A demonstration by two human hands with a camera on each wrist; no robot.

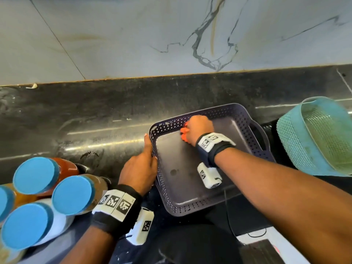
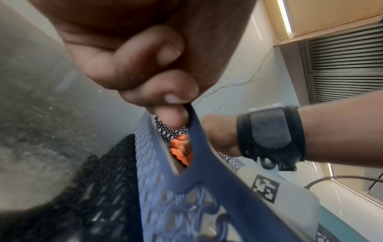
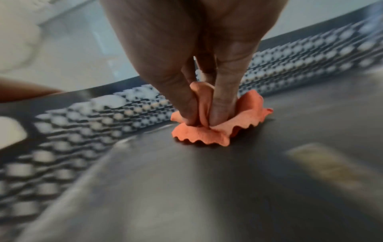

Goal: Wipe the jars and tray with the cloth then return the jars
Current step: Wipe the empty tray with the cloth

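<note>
Two hands work at the dark perforated tray on the black desk. Left hand curls its fingers through the tray's side handle, while right hand pinches the orange cloth against the tray floor near the far wall. Four blue-lidded jars stand grouped left of the tray.

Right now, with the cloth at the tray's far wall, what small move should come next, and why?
Probably drag the crumpled orange cloth toward the near edge: the right hand presses it by the dark perforated plastic tray's far wall, with a spot nearer; the left hand steadies the rim.
</note>
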